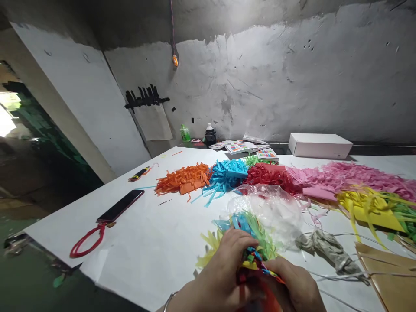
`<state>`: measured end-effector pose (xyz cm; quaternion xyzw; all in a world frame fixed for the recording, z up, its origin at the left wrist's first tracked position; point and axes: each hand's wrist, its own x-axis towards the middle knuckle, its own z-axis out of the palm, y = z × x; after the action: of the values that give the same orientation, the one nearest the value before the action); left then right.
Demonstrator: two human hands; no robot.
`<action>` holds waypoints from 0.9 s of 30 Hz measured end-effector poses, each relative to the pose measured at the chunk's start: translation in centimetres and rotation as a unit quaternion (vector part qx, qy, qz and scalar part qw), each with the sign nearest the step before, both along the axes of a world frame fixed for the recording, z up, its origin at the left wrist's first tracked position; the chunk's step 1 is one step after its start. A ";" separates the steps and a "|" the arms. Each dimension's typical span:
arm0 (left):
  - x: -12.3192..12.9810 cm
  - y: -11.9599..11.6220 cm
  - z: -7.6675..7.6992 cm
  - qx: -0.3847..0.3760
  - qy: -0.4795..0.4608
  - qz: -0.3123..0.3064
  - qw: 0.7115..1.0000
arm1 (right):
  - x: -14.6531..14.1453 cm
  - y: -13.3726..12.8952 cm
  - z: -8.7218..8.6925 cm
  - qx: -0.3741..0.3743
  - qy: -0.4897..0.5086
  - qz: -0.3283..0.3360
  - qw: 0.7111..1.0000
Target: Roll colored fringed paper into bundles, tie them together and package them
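Both my hands are at the front of the white table, closed on a multicoloured paper tassel garland [251, 227]. Yellow, blue and green strips fan out beyond my fingers, and red ones show below. My left hand [224, 268] grips the bunch from the left, its fingers curled over the top. On the other side, my right hand [289, 281] pinches the narrow twisted part, where small blue, yellow and red bits show. My palms hide much of the garland. Just behind it lies a crumpled clear plastic bag [276, 208].
Across the table lie orange [185, 180], blue [227, 173], red [271, 175], pink [357, 177] and yellow fringed paper [370, 208]. A phone [121, 206] with a red strap, a cutter [139, 174], a grey cloth [331, 251], brown cardboard [386, 273] and a white box [320, 145] are around.
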<state>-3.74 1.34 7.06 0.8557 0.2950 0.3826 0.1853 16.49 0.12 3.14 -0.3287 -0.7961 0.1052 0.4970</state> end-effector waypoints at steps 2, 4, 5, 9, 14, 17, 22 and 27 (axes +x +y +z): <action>-0.1 -0.1 -0.8 -0.048 -0.022 0.002 0.999 | -0.3 -0.3 0.1 -0.032 0.030 -0.006 0.999; 0.0 -0.3 -1.7 -0.057 -0.021 0.006 0.998 | -0.6 -0.4 0.3 -0.043 0.032 -0.004 0.999; 0.2 -0.4 -2.1 -0.051 -0.014 0.006 0.999 | -0.7 -0.3 0.4 -0.040 0.022 0.003 0.999; 0.8 -0.6 -2.3 -0.053 -0.037 0.006 0.998 | -0.4 0.0 0.6 0.007 -0.030 0.029 0.999; 0.4 -0.6 -2.1 -0.081 0.000 0.029 0.996 | 0.4 -0.2 0.2 -0.011 -0.015 0.021 1.000; 0.7 -0.6 -3.4 -0.062 0.007 0.023 0.998 | 0.0 -0.4 0.5 -0.038 0.007 0.018 0.999; 0.6 -0.6 -4.1 -0.061 -0.008 -0.008 0.998 | -0.3 -0.5 1.9 -0.080 0.042 0.021 0.996; -2.7 -0.8 -0.8 -0.220 0.075 0.043 0.972 | 2.5 0.1 1.7 -0.068 0.069 -0.087 0.992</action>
<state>-6.41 0.52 6.26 0.8068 0.4210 0.2511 0.3297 18.99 0.17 4.81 -0.4216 -0.7196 0.1380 0.5342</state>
